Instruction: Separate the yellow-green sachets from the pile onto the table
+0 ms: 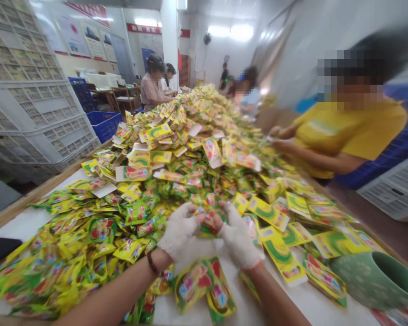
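Note:
My left hand (pixel 181 230) and my right hand (pixel 238 237) wear white gloves with bare fingertips. They meet at the middle of the table, fingers closed on a small green-and-red packet (pixel 209 219) between them. Whether more than one packet is in the grip, I cannot tell. Below my hands, two flat yellow-green cartons (pixel 194 283) lie on the white tabletop. Loose shiny packets (pixel 102 230) spread out to the left of my left hand. Yellow folded cartons (pixel 281 253) lie to the right of my right hand.
A long heap of cartons and packets (pixel 190 154) runs down the table. A green container (pixel 357 276) sits at right, a black phone-like object (pixel 2 251) at left. White crates (pixel 41 108) are stacked left. A person in a yellow shirt (pixel 347 136) works at right; others sit farther back.

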Available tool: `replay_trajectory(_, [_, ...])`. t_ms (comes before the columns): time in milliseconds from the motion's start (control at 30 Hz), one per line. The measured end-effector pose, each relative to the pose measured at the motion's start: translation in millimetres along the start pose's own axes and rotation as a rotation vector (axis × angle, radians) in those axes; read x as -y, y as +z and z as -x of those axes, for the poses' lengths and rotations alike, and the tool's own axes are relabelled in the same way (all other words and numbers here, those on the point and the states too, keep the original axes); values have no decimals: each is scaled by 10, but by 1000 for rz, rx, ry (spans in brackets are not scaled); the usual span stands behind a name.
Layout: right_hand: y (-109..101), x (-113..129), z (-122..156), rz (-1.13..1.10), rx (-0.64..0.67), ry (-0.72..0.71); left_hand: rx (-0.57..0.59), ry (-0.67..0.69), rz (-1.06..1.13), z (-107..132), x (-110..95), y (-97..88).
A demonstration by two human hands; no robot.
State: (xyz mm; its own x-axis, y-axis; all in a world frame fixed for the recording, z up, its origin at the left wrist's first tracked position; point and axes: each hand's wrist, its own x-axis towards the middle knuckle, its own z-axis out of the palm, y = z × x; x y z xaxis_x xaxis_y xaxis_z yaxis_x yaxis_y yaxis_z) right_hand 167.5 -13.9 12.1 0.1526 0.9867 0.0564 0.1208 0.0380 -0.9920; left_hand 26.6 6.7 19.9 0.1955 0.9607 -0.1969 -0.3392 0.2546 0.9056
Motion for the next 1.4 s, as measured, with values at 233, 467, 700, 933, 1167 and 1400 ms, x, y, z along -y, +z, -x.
replay_trajectory(233, [-7, 50, 3, -103, -24, 168, 86, 389, -802, -239, -210, -85])
replay_trajectory(467, [-19, 115, -23, -255, 42, 276, -54, 687, -1809, -889, -1008, -538])
replay_trajectory(700, [-73, -28, -46, -723, 82, 324, 118, 785, -1351, -549, -1071, -438])
replay_trajectory(933, [-213, -84, -14, -783, 366, 408, 658, 244, -660, -7, -667, -224])
replay_trajectory(1167, [-78, 28, -29, -621, -20, 267, -36, 664, -874, -125, -556, -314])
replay_trajectory(1400, [-37, 91, 20, -329, -2, 234, -58, 825, -1697, -57, -75, -243])
